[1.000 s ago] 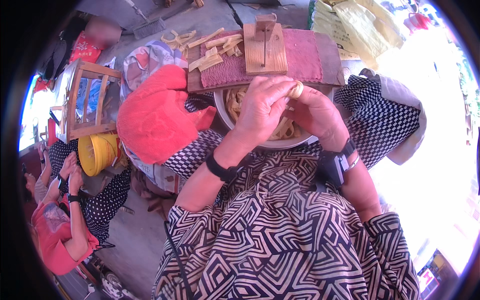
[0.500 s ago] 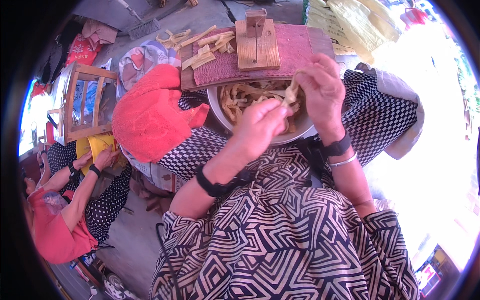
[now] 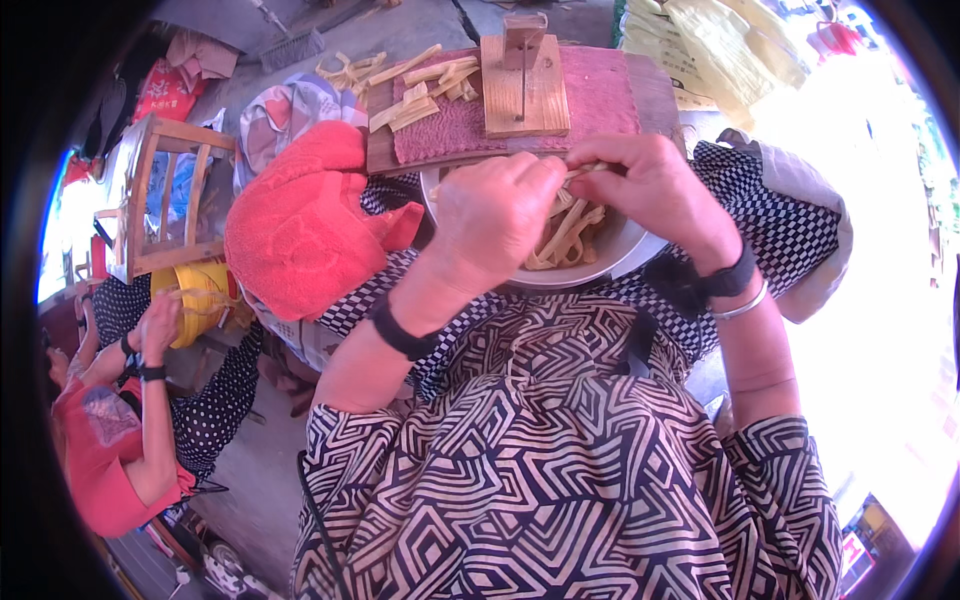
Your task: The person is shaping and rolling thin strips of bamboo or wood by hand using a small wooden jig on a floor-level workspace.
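Above a pale metal bowl (image 3: pixel 625 243), my two hands meet with their fingers bent. My left hand (image 3: pixel 490 215) is closed, its back towards me, so its fingertips are mostly hidden. Just beside it, my right hand (image 3: pixel 655 190) pinches a thin pale yellow plant-like strip (image 3: pixel 578 173) between thumb and fingers; the strip runs towards my left fingers. More limp yellowish strips (image 3: pixel 565 240) lie in the bowl below. Beyond the bowl, a wooden block (image 3: pixel 525 100) with an upright piece and a thin dark line down its middle stands on a pink cloth (image 3: pixel 605 95).
The cloth covers a wooden board (image 3: pixel 655 95), with cut strips (image 3: pixel 415 105) at its left. A red towel (image 3: pixel 300 225) covers my left knee. At left, a co-worker (image 3: pixel 120 450) handles strips over a yellow bucket (image 3: pixel 205 300) near a wooden chair (image 3: pixel 140 200). Yellowish sacks (image 3: pixel 700 45) lie at far right.
My right hand has come down from its raised position, and my left hand has moved up and turned its back towards me. The co-worker's hands have risen from the bucket.
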### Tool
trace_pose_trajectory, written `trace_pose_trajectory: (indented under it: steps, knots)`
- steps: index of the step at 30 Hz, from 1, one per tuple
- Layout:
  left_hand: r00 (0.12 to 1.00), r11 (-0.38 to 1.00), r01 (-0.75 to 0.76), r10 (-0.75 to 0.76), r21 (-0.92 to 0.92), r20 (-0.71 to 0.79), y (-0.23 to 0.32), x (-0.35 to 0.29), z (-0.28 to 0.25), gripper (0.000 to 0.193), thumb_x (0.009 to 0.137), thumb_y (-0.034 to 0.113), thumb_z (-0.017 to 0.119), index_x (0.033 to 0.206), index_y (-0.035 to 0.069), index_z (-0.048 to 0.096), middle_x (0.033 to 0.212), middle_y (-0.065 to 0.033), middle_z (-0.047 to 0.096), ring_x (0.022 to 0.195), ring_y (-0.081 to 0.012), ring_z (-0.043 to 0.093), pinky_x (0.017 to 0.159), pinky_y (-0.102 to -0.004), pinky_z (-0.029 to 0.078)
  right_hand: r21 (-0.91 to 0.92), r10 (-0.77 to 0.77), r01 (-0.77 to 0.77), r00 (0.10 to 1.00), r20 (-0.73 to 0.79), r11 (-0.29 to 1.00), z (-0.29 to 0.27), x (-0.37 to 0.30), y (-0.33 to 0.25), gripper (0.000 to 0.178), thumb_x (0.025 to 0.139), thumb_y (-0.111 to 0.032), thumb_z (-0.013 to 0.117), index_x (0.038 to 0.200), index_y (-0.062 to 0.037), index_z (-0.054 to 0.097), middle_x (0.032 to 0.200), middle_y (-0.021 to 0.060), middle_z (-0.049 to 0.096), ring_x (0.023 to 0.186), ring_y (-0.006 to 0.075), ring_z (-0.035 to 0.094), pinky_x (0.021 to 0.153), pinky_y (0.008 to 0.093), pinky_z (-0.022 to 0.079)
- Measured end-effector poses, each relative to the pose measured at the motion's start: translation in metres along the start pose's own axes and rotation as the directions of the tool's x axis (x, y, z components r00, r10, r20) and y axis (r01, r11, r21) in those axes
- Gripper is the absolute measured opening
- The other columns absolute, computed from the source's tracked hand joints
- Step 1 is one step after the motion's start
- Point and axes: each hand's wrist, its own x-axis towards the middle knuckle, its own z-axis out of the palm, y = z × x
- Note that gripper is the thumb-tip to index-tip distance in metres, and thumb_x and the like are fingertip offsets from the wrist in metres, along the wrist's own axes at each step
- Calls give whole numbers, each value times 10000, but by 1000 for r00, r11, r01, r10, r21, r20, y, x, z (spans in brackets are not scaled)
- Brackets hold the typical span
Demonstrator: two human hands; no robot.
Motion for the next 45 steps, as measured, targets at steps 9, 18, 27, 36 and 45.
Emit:
trace_pose_trajectory:
  steps: [9, 18, 27, 36, 45]
  knots:
    - [872, 649, 473, -250, -596, 420, -8, 0, -9, 166, 907, 150, 565, 910, -2, 632, 674, -23, 556, 598, -96, 491, 556, -259, 403, 506, 184, -233, 972, 145, 830, 2, -4, 4, 115, 820, -34, 631, 922, 10, 662, 781, 55, 675, 692, 108, 647, 640, 219, 518]
    - [789, 390, 607, -190, -692, 585, -20, 7, -22, 189, 923, 151, 565, 915, -27, 630, 751, 33, 553, 709, -35, 480, 623, -198, 400, 680, 234, -254, 964, 124, 687, -20, -9, 12, 101, 771, 31, 653, 869, 7, 656, 718, 34, 648, 587, 89, 609, 559, 187, 481]
    - [796, 648, 600, -424, -469, 432, -78, 38, -7, 159, 907, 145, 548, 930, 13, 634, 672, 54, 516, 624, -30, 448, 567, -207, 385, 297, 101, -20, 960, -261, 955, -1, 54, 36, 156, 853, -72, 607, 983, 3, 651, 737, -18, 602, 631, 47, 531, 557, 200, 442]
    - [722, 586, 692, -577, -421, 382, -100, 43, 19, 177, 888, 174, 562, 898, 8, 624, 699, -19, 590, 651, -93, 534, 605, -257, 437, 34, -30, 48, 911, -411, 998, 17, 76, 59, 183, 816, -121, 623, 965, -18, 648, 717, 115, 636, 624, 184, 607, 604, 308, 481]
    - [861, 859, 503, -508, 98, 34, -100, 27, 20, 187, 851, 221, 568, 877, 46, 629, 786, -159, 651, 735, -329, 634, 655, -417, 477, -239, -220, 148, 924, -312, 960, 20, 58, 53, 187, 814, -146, 614, 951, -25, 654, 757, 175, 639, 721, 353, 630, 676, 393, 506]
